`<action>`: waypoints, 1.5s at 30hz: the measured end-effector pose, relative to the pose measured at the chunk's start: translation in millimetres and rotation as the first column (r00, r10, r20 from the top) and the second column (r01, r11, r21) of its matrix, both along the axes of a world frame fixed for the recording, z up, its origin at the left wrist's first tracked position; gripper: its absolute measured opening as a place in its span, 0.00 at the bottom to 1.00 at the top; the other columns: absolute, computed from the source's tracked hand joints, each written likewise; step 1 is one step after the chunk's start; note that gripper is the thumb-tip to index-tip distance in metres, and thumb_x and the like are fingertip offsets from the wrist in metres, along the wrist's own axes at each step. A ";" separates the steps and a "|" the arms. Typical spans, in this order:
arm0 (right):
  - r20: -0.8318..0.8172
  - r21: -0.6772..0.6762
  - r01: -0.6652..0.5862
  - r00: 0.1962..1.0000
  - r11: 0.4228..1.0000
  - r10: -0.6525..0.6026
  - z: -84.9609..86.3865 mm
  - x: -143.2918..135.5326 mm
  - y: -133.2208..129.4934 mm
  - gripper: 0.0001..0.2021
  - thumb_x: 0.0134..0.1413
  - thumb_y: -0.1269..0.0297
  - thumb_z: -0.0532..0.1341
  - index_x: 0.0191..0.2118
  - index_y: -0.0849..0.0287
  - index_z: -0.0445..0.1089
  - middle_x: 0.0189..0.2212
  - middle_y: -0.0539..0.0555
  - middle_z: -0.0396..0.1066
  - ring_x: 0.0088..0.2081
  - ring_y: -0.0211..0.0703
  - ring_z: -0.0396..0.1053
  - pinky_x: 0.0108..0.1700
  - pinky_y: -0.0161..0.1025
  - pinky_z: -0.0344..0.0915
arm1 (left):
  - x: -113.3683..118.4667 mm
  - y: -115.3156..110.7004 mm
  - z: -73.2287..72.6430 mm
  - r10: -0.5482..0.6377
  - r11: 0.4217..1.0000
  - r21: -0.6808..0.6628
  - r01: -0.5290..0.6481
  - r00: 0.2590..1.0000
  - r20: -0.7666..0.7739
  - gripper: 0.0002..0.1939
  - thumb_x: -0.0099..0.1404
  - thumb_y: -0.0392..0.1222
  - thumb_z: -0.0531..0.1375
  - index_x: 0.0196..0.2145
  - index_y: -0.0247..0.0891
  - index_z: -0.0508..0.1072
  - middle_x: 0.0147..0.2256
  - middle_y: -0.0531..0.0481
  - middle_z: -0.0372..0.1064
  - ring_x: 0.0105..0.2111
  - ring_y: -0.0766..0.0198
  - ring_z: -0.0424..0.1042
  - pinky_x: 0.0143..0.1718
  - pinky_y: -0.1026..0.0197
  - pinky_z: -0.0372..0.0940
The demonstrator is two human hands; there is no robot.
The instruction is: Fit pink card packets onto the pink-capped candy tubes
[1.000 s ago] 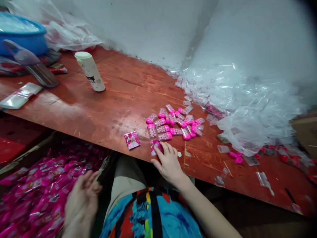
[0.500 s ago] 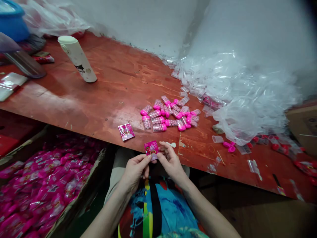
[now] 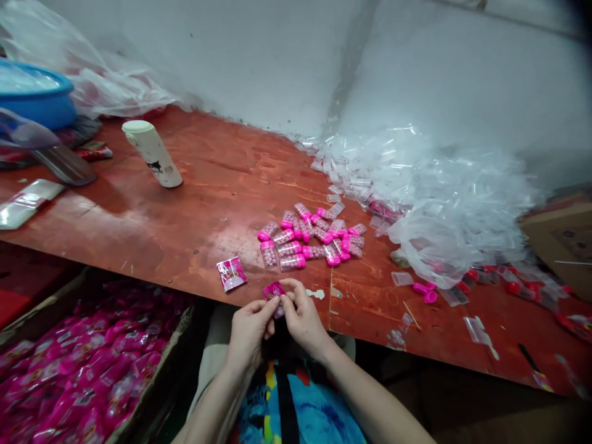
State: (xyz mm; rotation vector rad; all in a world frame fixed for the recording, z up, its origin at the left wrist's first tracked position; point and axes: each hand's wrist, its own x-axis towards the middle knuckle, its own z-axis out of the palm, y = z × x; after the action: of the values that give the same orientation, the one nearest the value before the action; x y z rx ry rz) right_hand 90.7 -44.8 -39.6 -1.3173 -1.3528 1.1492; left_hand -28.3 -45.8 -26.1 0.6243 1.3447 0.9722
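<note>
A small pink printed packet (image 3: 274, 290) is pinched between both hands at the table's front edge. My left hand (image 3: 252, 324) grips its lower left part with thumb and fingers. On the packet's right side, my right hand (image 3: 303, 317) closes over it, its thumb close to the left thumb. The fingers hide much of the packet. Another pink and clear packet (image 3: 232, 274) lies flat on the table, up and to the left of the hands. Beyond the hands lies a group of clear tubes with pink caps and pink beads (image 3: 290, 248).
An open box of pink packets (image 3: 92, 370) stands at lower left. A cream bottle (image 3: 155, 154) stands on the red table (image 3: 208, 160). Clear plastic tubes and bags (image 3: 416, 179) are heaped at right, near a cardboard box (image 3: 562, 240). A blue basin (image 3: 37, 102) sits at far left.
The view has tilted up, so the table appears lower. Both hands have drawn closer together, and the held packet is now more covered and looks bunched or tilted.
</note>
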 end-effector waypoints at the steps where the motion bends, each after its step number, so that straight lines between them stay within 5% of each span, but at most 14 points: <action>1: 0.071 0.022 0.002 0.998 1.000 -0.003 -0.1 -1.0 0.6 0.13 0.63 0.66 0.52 0.52 0.57 0.62 0.27 0.48 0.69 0.29 0.39 0.68 0.33 0.35 0.61 | 0.7 0.6 -0.2 0.012 1.000 -0.007 -0.011 1.000 0.003 0.20 0.50 0.53 0.69 0.18 0.34 0.69 0.11 0.55 0.59 0.12 0.74 0.53 0.16 0.69 0.46; 8: 0.350 0.070 -0.214 0.920 0.974 0.177 10.8 11.0 5.6 0.14 0.66 0.66 0.49 0.53 0.55 0.64 0.35 0.52 0.75 0.34 0.41 0.72 0.37 0.36 0.64 | -11.6 0.7 5.0 -0.059 0.992 -0.100 0.078 0.982 0.180 0.18 0.54 0.53 0.67 0.22 0.33 0.71 0.11 0.55 0.59 0.12 0.73 0.54 0.15 0.69 0.46; 11: 0.515 0.067 -0.245 0.839 0.967 0.176 16.4 17.8 22.3 0.14 0.68 0.60 0.48 0.52 0.53 0.66 0.37 0.52 0.76 0.36 0.42 0.73 0.38 0.35 0.63 | -19.5 0.8 9.7 -0.009 0.994 -0.109 0.029 0.983 0.186 0.18 0.52 0.50 0.68 0.21 0.34 0.70 0.11 0.55 0.59 0.13 0.73 0.54 0.15 0.69 0.47; 15: 0.826 0.100 -0.024 0.559 0.995 -0.070 18.8 18.1 53.5 0.20 0.68 0.53 0.47 0.57 0.56 0.64 0.43 0.59 0.73 0.41 0.48 0.72 0.41 0.39 0.61 | -23.3 0.3 15.0 0.047 0.995 -0.097 -0.031 0.985 0.169 0.18 0.49 0.49 0.70 0.20 0.34 0.68 0.12 0.55 0.60 0.14 0.74 0.54 0.15 0.70 0.47; 17: 0.914 0.105 0.020 0.393 0.994 -0.104 17.4 16.6 59.3 0.22 0.67 0.51 0.47 0.57 0.56 0.64 0.43 0.61 0.71 0.40 0.50 0.70 0.40 0.41 0.60 | -23.4 -0.1 16.9 0.055 0.994 -0.102 -0.037 0.981 0.186 0.19 0.48 0.49 0.71 0.20 0.34 0.68 0.12 0.55 0.59 0.14 0.73 0.54 0.15 0.70 0.47; 19: 0.944 0.112 0.001 0.314 0.994 -0.107 14.9 17.7 53.4 0.23 0.66 0.49 0.46 0.56 0.54 0.66 0.42 0.61 0.69 0.40 0.50 0.68 0.39 0.42 0.59 | -24.1 -0.3 18.3 0.080 0.992 -0.108 -0.059 0.976 0.203 0.18 0.48 0.49 0.71 0.21 0.34 0.69 0.12 0.56 0.59 0.14 0.73 0.54 0.14 0.70 0.47; 27: 0.933 0.140 -0.086 0.345 0.986 -0.102 13.5 41.3 11.8 0.20 0.60 0.48 0.57 0.51 0.56 0.68 0.40 0.60 0.66 0.43 0.53 0.63 0.43 0.45 0.58 | -19.3 -2.8 18.4 0.179 0.982 -0.108 -0.154 0.939 0.292 0.16 0.46 0.45 0.72 0.24 0.32 0.72 0.20 0.56 0.65 0.14 0.77 0.54 0.14 0.71 0.48; 33: 0.958 0.056 -0.037 0.283 0.998 -0.043 20.0 40.3 24.6 0.22 0.58 0.66 0.56 0.57 0.64 0.61 0.42 0.65 0.68 0.41 0.55 0.66 0.43 0.47 0.62 | -8.6 -4.8 19.3 0.185 0.980 -0.137 -0.143 0.906 0.381 0.16 0.48 0.43 0.72 0.23 0.34 0.69 0.19 0.58 0.62 0.14 0.77 0.54 0.14 0.71 0.50; 35: 0.950 0.034 0.000 0.311 0.999 -0.032 21.1 42.8 26.9 0.27 0.56 0.68 0.55 0.61 0.68 0.57 0.42 0.68 0.69 0.40 0.56 0.68 0.42 0.48 0.62 | -9.8 -5.6 19.1 0.208 0.976 -0.148 -0.161 0.893 0.400 0.15 0.48 0.42 0.72 0.24 0.34 0.69 0.22 0.57 0.65 0.14 0.77 0.55 0.13 0.70 0.50; 37: 0.902 0.022 0.051 0.430 0.998 -0.042 21.4 47.1 25.3 0.28 0.57 0.68 0.53 0.63 0.69 0.55 0.40 0.68 0.70 0.38 0.56 0.69 0.41 0.48 0.62 | -12.0 -6.9 18.4 0.232 0.969 -0.178 -0.172 0.880 0.414 0.14 0.49 0.41 0.71 0.27 0.34 0.70 0.23 0.55 0.68 0.14 0.77 0.56 0.13 0.70 0.51; 39: 0.730 -0.007 0.100 0.680 0.995 -0.063 20.6 50.7 18.3 0.26 0.59 0.68 0.50 0.62 0.65 0.56 0.36 0.62 0.72 0.35 0.51 0.70 0.39 0.46 0.63 | -13.6 -8.4 17.8 0.260 0.959 -0.221 -0.178 0.863 0.433 0.13 0.50 0.40 0.71 0.28 0.33 0.71 0.24 0.54 0.70 0.14 0.77 0.55 0.13 0.71 0.50; 41: 0.363 -0.093 0.097 0.930 0.991 -0.057 18.6 50.6 6.0 0.23 0.61 0.65 0.46 0.62 0.61 0.57 0.31 0.56 0.71 0.29 0.44 0.68 0.33 0.41 0.63 | -14.2 -9.9 17.5 0.278 0.952 -0.248 -0.179 0.844 0.458 0.12 0.52 0.41 0.69 0.28 0.33 0.71 0.25 0.52 0.71 0.14 0.78 0.54 0.13 0.71 0.50; 42: 0.144 -0.148 0.063 0.989 0.987 -0.041 17.4 48.5 -1.6 0.23 0.62 0.63 0.46 0.61 0.60 0.56 0.28 0.53 0.69 0.25 0.42 0.66 0.29 0.38 0.62 | -14.0 -10.6 17.4 0.280 0.951 -0.252 -0.177 0.837 0.470 0.12 0.53 0.41 0.69 0.28 0.33 0.71 0.25 0.51 0.71 0.14 0.78 0.54 0.13 0.71 0.49; 45: -0.332 -0.250 -0.048 0.942 0.967 -0.040 15.1 35.5 -24.4 0.23 0.63 0.58 0.48 0.61 0.59 0.55 0.22 0.48 0.65 0.19 0.36 0.58 0.23 0.34 0.56 | -11.9 -12.2 17.1 0.269 0.959 -0.214 -0.186 0.833 0.483 0.12 0.52 0.41 0.70 0.29 0.34 0.70 0.23 0.56 0.68 0.14 0.78 0.54 0.13 0.71 0.50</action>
State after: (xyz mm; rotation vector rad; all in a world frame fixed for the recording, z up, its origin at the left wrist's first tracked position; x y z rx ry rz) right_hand 126.2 -69.2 -24.5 -1.2247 -0.9824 1.5136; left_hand -40.2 -58.0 -9.0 0.0621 1.0146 1.1145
